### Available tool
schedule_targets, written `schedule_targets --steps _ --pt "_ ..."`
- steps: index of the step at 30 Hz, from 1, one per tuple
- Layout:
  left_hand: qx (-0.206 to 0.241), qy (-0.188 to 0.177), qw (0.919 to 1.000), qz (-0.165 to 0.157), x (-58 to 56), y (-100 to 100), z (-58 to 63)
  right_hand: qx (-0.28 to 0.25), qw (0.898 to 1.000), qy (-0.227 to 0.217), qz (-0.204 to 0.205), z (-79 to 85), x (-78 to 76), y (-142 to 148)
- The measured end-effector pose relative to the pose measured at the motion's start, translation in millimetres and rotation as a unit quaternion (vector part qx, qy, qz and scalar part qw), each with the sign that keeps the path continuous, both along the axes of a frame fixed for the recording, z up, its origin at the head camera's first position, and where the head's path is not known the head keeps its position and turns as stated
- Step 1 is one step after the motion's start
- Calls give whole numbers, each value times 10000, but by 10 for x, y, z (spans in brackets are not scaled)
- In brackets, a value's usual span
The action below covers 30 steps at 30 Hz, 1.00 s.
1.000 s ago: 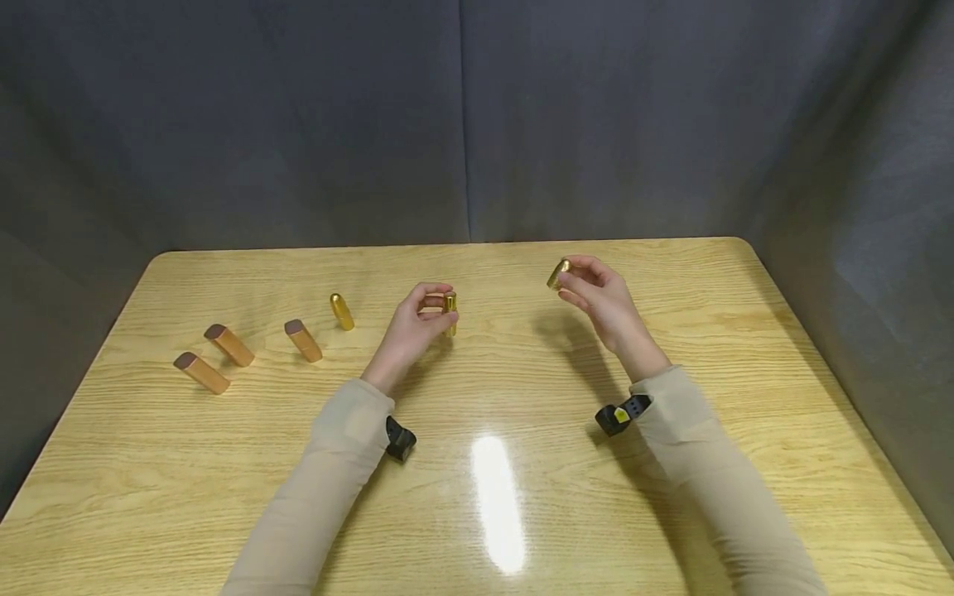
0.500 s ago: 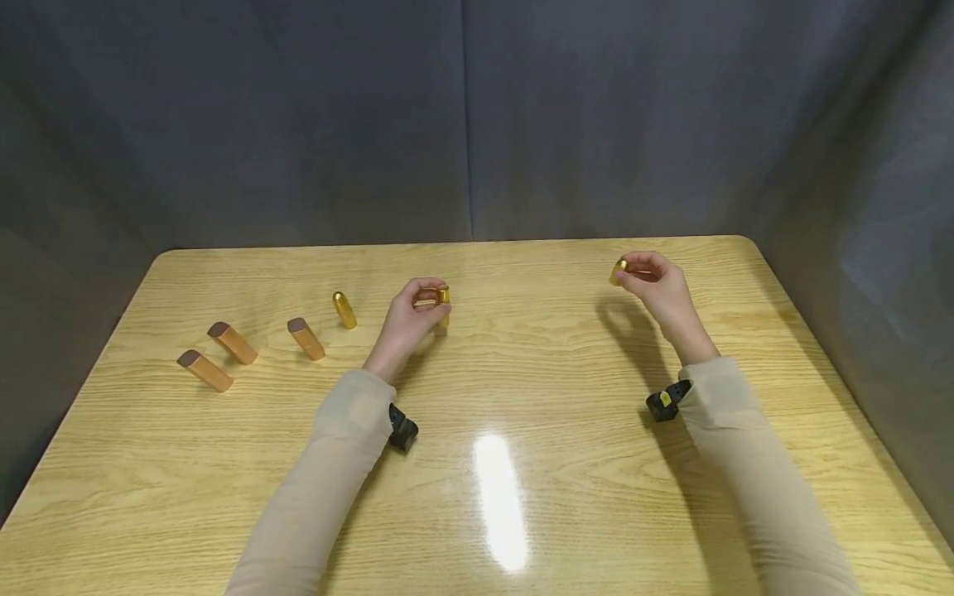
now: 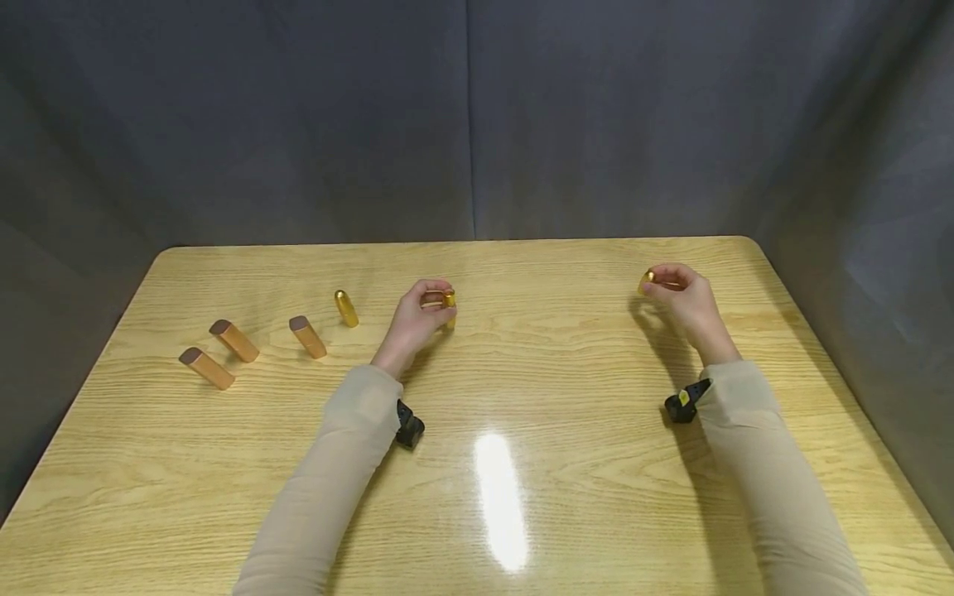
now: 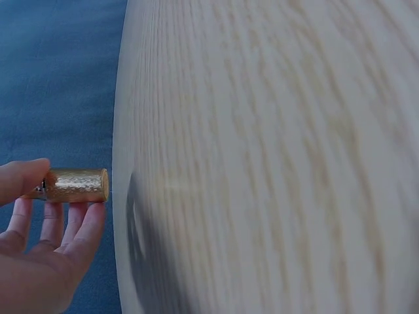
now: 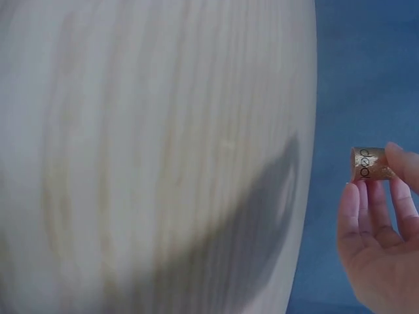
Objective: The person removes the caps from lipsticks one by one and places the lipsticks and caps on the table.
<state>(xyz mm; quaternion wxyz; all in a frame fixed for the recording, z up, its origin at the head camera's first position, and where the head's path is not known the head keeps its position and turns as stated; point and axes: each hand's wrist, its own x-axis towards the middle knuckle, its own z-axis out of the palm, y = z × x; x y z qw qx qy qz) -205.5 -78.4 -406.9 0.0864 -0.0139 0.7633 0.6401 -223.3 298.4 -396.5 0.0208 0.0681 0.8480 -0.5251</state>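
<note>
My left hand (image 3: 417, 321) pinches a shiny gold lipstick tube (image 3: 450, 300) near the table's back, left of middle. In the left wrist view, the tube (image 4: 77, 185) has a textured body and a dark ring beside the thumb. Far to the right, my right hand (image 3: 691, 306) pinches a short gold piece (image 3: 647, 280) with a rounded top, like a lipstick cap. Dark lettering shows on this piece (image 5: 371, 163) in the right wrist view; fingers cover its other end. Whether either piece touches the table, I cannot tell.
A gold bullet-shaped tube (image 3: 346, 309) stands left of my left hand. Further left are three copper-coloured tubes with dark, slanted tops: a right one (image 3: 308, 337), a middle one (image 3: 234, 341) and a left one (image 3: 207, 368). Dark curtains (image 3: 298, 124) surround the wooden table (image 3: 566, 497).
My right hand has moved to the right across the table with the gold piece and come lower. My left hand has stayed almost in place, still holding the lipstick tube.
</note>
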Motion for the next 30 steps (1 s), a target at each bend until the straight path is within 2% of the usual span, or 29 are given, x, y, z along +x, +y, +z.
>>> schedule_targets --steps 4,11,23,30 --pt "-53 -13 10000 -15 -5 12 -9 216 9996 -164 -90 -48 17 96" --pt "-105 -121 9998 -93 -4 7 -15 -91 9993 -303 -219 -121 44 244" --pt "-111 -197 9997 -124 -23 -6 -67 -80 9975 -666 -210 -165 71 367" --pt "-96 -285 9993 -236 -10 -3 -62 -241 9977 -594 -207 -194 74 398"
